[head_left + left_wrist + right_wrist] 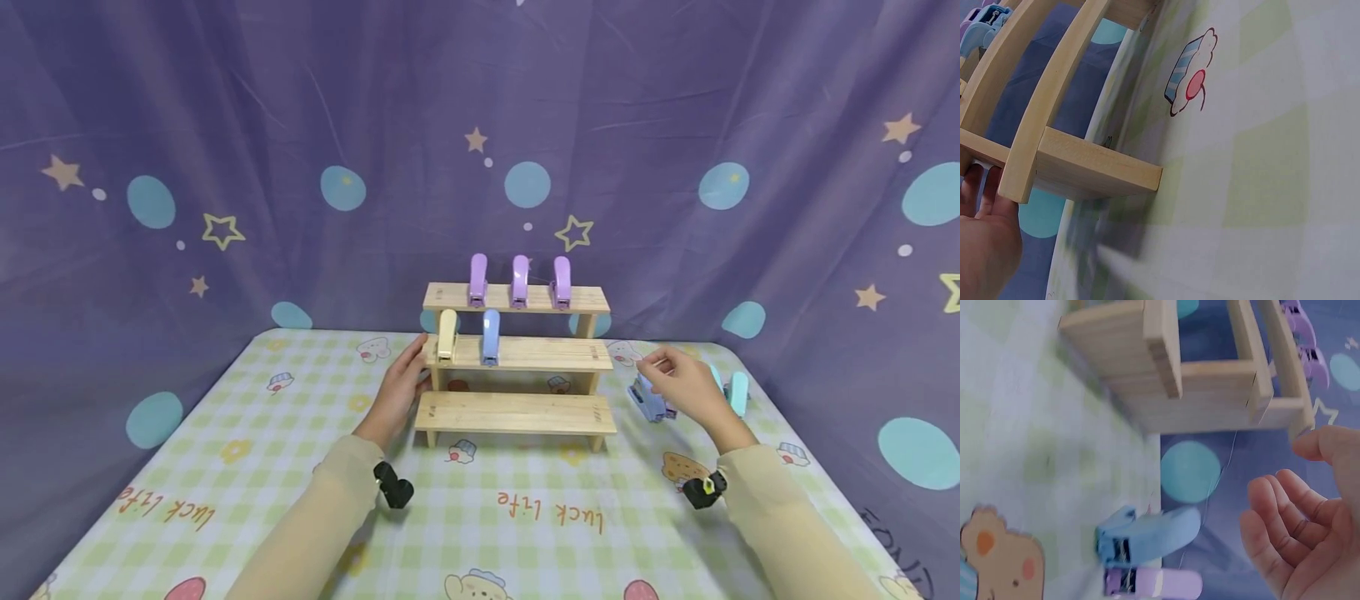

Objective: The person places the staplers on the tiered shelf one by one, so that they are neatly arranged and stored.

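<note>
A three-tier wooden shelf (517,412) stands on the table. At its left end my left hand (397,387) holds the middle tier; in the left wrist view its fingertips are partly hidden by the wood. The top tier carries purple staplers (520,282). On the middle tier stand a yellow stapler (447,336) and a blue stapler (491,337). My right hand (686,385) hovers right of the shelf, fingers loosely bent with nothing between them. Just below it are another blue stapler (1154,537) and a purple stapler (1169,583).
Behind the right hand are teal staplers (738,393), one partly hidden. A checkered cloth (285,467) with printed pictures covers the table. A purple curtain (420,208) with stars and dots hangs close behind the shelf.
</note>
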Motion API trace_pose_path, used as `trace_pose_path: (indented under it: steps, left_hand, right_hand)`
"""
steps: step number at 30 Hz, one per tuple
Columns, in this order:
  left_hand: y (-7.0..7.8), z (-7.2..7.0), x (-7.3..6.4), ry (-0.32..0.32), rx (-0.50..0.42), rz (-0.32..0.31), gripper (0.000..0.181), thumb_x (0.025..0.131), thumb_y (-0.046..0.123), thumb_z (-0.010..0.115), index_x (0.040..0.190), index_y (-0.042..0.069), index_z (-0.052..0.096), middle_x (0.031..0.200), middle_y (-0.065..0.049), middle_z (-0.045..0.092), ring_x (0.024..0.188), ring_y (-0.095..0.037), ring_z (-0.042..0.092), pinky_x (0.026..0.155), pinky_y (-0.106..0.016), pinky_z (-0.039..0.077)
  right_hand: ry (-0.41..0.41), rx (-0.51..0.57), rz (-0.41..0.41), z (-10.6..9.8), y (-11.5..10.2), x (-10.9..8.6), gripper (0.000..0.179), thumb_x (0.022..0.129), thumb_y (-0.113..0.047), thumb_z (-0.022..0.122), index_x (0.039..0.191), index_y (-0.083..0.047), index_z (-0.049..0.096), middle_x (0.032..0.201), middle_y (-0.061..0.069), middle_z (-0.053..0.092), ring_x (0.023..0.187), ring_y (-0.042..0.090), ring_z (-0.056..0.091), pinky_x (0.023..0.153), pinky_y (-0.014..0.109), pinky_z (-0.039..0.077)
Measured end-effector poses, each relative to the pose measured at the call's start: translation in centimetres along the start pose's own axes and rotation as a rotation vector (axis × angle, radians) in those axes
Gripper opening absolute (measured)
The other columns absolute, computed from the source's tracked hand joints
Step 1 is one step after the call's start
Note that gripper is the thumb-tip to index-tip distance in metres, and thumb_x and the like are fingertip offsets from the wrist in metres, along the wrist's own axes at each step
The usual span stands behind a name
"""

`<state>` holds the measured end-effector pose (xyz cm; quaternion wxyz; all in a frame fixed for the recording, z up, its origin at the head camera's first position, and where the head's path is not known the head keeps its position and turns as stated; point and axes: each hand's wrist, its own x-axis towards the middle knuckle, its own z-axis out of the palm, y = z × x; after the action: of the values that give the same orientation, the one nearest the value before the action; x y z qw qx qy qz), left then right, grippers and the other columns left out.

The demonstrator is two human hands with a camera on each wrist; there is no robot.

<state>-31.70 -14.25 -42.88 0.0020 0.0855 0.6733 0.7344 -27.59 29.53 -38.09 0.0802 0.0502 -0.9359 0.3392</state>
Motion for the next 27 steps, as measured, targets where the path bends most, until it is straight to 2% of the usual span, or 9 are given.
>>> trace_pose_path:
  steps: [8, 18, 27]
  left_hand:
    - [-0.1, 0.0, 0.0, 0.018, 0.008, 0.018, 0.051, 0.111, 0.027, 0.040, 0.160, 0.021, 0.028, 0.161, -0.004, 0.030, 0.142, -0.028, 0.038, 0.113, -0.044, 0.038]
    - [0.2, 0.2, -0.2, 0.020, 0.010, 0.007, 0.051, 0.111, 0.027, 0.040, 0.160, 0.021, 0.029, 0.161, -0.005, 0.029, 0.141, -0.030, 0.038, 0.114, -0.043, 0.037]
    - [0.4, 0.3, -0.4, 0.012, -0.023, 0.015, 0.052, 0.111, 0.026, 0.040, 0.161, 0.019, 0.026, 0.162, -0.006, 0.028, 0.142, -0.029, 0.036, 0.116, -0.044, 0.034]
  right_hand:
    - [0.015, -0.027, 0.015, 0.0, 2.3, 0.0, 0.046, 0.101, -0.036, 0.058, 0.130, 0.000, 0.060, 0.120, 0.023, 0.065, 0.111, 0.042, 0.060, 0.083, 0.050, 0.055]
    - [-0.033, -0.043, 0.025, 0.7, 4.0, 0.0, 0.054, 0.100, -0.032, 0.062, 0.137, 0.007, 0.053, 0.125, 0.028, 0.063, 0.116, 0.047, 0.058, 0.092, 0.057, 0.051]
    - [-0.077, -0.055, 0.065, 1.5, 5.0, 0.2, 0.057, 0.100, -0.034, 0.061, 0.138, 0.008, 0.052, 0.126, 0.029, 0.062, 0.119, 0.048, 0.056, 0.095, 0.056, 0.050]
